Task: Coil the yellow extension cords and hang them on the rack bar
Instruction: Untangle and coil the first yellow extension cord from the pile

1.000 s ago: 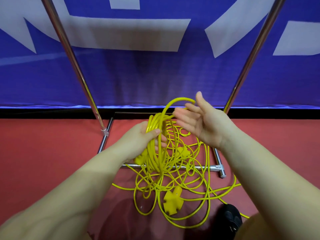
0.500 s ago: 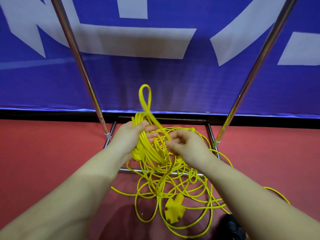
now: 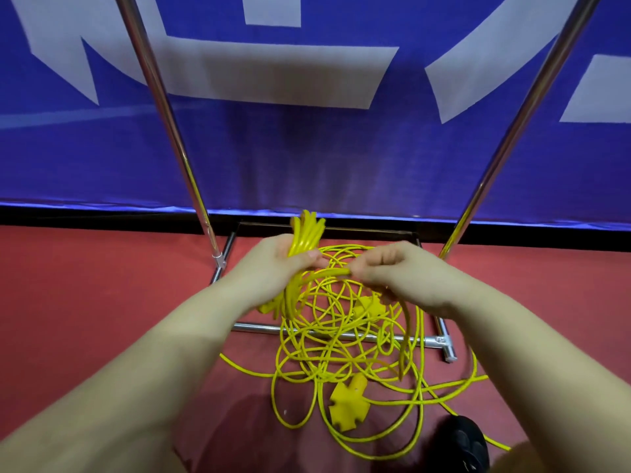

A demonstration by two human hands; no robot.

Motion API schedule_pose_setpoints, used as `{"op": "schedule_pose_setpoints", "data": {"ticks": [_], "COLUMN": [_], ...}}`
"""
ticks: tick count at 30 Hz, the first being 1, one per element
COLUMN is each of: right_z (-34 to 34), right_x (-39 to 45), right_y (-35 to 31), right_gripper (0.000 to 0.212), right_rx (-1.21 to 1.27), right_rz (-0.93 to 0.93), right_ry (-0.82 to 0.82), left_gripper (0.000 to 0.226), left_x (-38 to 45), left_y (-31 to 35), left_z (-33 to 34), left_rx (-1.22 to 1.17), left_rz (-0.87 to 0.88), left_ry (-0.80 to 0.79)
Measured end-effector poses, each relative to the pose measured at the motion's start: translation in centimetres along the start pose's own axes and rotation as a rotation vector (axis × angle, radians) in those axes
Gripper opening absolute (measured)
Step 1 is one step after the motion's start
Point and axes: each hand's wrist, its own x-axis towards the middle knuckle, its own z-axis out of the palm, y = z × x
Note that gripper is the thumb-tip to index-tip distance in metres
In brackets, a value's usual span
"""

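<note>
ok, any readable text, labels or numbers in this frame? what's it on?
Blue banner: large white shapes, likely parts of oversized letters, cropped by the frame; no word can be read.
Yellow multi-outlet socket on the floor: no marking legible.
Yellow cord bundle in the left hand, right hand and rack poles: no text visible.

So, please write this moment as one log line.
left hand: grips coiled bundle | right hand: pinches cord strand | loose cord: floor
</note>
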Motion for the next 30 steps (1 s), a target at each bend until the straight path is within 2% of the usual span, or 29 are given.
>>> {"op": "schedule_pose_setpoints", "data": {"ticks": [3,5,7,9,11,12,14,17,21,24,27,28,30], "right_z": [-0.4,-0.6,-0.6,-0.5,-0.7,-1.0,-1.4,-1.8,-0.9,-0.1,-0.4,-0.7,-0.9], "right_x": [0.2,0.5,0.3,0.4,0.3,0.3,0.2,-0.1,0.2,0.8,0.8,0.9,0.8], "right_y": [-0.3,0.1,0.4,0.4,0.0,-0.2,-0.1,0.0,0.1,0.2,0.3,0.7,1.6], "right_gripper": [0.013,0.025,0.033,0.024,0.013,0.013,0.012,0.012,0.01,0.015,0.015,0.012,0.009], "right_rx": [-0.007,-0.126,-0.181,0.043,0.306,0.331,0.234,0.096,-0.112,-0.042,0.089,0.028,-0.243], "right_rz": [-0.108,-0.079,-0.014,-0.041,-0.104,-0.134,-0.174,-0.189,-0.244,-0.239,-0.186,-0.156,-0.056], "right_ry": [0.241,0.32,0.265,0.209,0.24,0.277,0.321,0.252,0.186,0.243,0.181,0.133,0.025], "left_gripper": [0.011,0.013,0.017,0.019,0.018,0.017,0.015,0.015,0.016,0.012,0.013,0.014,0.016], "left_x": [-0.4,-0.6,-0.5,-0.2,0.0,0.1,0.1,0.0,-0.2,-0.5,-0.5,-0.4,-0.3], "left_y": [0.3,0.6,0.6,0.6,0.7,0.7,0.6,0.4,0.6,0.7,0.8,0.8,1.0], "left_z": [1.0,1.4,1.4,1.1,0.8,0.7,0.6,0.6,1.4,1.6,1.3,1.2,1.0], "left_rx": [-0.089,-0.201,-0.278,-0.369,-0.45,-0.451,-0.412,-0.338,-0.374,-0.309,-0.309,-0.353,-0.455], "left_rz": [-0.012,-0.03,-0.046,-0.066,-0.084,-0.084,-0.104,-0.15,-0.171,-0.179,-0.153,-0.147,-0.143], "left_ry": [-0.132,-0.112,-0.043,0.026,0.07,0.064,-0.02,-0.159,-0.252,-0.31,-0.267,-0.229,-0.147]}}
